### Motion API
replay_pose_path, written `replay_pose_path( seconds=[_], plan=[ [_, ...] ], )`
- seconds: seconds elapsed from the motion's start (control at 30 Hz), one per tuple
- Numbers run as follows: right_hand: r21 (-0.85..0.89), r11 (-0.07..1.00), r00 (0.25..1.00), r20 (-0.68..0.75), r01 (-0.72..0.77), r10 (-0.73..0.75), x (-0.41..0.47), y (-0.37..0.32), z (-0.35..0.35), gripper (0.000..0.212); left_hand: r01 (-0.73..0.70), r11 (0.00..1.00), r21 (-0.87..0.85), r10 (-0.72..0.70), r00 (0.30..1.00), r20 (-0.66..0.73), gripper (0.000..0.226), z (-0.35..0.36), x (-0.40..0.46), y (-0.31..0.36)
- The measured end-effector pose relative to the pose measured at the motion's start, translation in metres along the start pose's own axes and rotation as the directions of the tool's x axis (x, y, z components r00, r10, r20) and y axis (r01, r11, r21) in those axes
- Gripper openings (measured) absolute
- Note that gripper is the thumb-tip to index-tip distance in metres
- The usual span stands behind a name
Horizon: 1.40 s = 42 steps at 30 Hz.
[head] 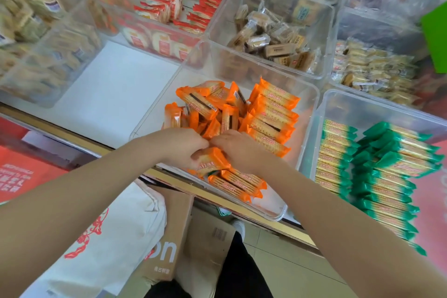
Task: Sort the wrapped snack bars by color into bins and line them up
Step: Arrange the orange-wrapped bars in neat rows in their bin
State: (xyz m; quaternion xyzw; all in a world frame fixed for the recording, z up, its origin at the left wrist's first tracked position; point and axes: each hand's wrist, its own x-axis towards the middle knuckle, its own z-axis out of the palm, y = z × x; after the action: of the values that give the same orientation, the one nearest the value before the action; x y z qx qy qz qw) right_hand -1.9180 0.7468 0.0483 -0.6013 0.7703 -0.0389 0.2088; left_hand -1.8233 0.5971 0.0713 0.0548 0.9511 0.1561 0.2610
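Orange snack bars (271,113) heaped and partly rowed in clear bin (312,104) | left hand (180,146) and right hand (238,150) curl together round one orange bar (212,161) at bin's near edge | green bars (387,167) lined in bin (343,101) right of it | red packs (167,5) behind | cardboard box (174,232) below, print "on".

Single head-worn wide-angle view, looking forward and steeply down, close over clear bins (312,94)
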Motion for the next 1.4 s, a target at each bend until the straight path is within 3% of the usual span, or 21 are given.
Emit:
replay_pose_path(
  seconds=[0.07, 0.13, 0.2, 0.3, 0.4, 0.5, 0.6, 0.77, 0.93, 1.07, 1.27, 1.4],
  plan=[
    [-0.076, 0.997, 0.997, 0.08, 0.006, 0.001, -0.001, 0.002, -0.005, 0.049, -0.001, 0.993, -0.115, -0.014, 0.992, -0.128, 0.028, -0.005, -0.019, -0.001],
    [-0.163, 0.987, 0.99, 0.139, -0.005, 0.028, -0.001, -0.001, -0.008, 0.045, -0.013, 0.969, -0.247, -0.05, 0.968, -0.246, 0.025, -0.006, -0.04, -0.004],
    [-0.28, 0.96, 0.988, 0.15, 0.004, 0.039, 0.0, -0.008, -0.006, 0.047, -0.02, 0.941, -0.337, -0.092, 0.945, -0.314, 0.025, -0.002, -0.052, -0.01],
    [-0.353, 0.935, 0.992, 0.093, -0.045, 0.083, 0.0, -0.012, -0.002, 0.047, -0.037, 0.92, -0.391, -0.125, 0.916, -0.381, 0.043, 0.008, -0.057, -0.014],
    [-0.183, 0.98, 0.988, 0.112, -0.082, 0.104, -0.007, -0.01, -0.01, 0.032, -0.074, 0.896, -0.437, -0.132, 0.897, -0.423, 0.019, 0.01, -0.052, -0.003],
    [0.013, 0.983, 0.977, 0.11, -0.185, 0.183, -0.025, -0.001, -0.023, 0.027, -0.119, 0.884, -0.452, -0.101, 0.896, -0.433, 0.026, 0.005, -0.042, 0.01],
    [0.113, 0.942, 0.946, -0.04, -0.315, 0.321, -0.052, 0.017, -0.038, 0.022, -0.158, 0.936, -0.316, 0.0, 0.894, -0.448, 0.03, -0.002, -0.027, 0.021],
    [-0.094, 0.915, 0.919, -0.099, -0.391, 0.383, -0.079, 0.037, -0.044, 0.026, -0.215, 0.975, -0.052, 0.187, 0.926, -0.327, 0.038, -0.001, 0.006, 0.039],
    [-0.238, 0.886, 0.917, -0.11, -0.399, 0.383, -0.07, 0.043, -0.034, 0.022, -0.159, 0.964, 0.214, 0.209, 0.948, -0.24, 0.04, 0.007, 0.044, 0.06],
    [-0.318, 0.87, 0.926, -0.154, -0.377, 0.344, -0.07, 0.044, -0.028, 0.02, -0.042, 0.999, 0.024, 0.047, 0.955, -0.292, 0.041, 0.023, 0.064, 0.074],
    [-0.2, 0.913, 0.933, -0.133, -0.354, 0.333, -0.072, 0.04, -0.031, 0.024, 0.152, 0.986, -0.068, -0.167, 0.917, -0.362, 0.065, 0.016, 0.043, 0.06],
    [-0.127, 0.954, 0.958, -0.129, -0.27, 0.254, -0.06, 0.029, -0.026, 0.036, 0.306, 0.936, -0.173, -0.326, 0.939, -0.106, 0.043, 0.015, 0.027, 0.043]
  ],
)
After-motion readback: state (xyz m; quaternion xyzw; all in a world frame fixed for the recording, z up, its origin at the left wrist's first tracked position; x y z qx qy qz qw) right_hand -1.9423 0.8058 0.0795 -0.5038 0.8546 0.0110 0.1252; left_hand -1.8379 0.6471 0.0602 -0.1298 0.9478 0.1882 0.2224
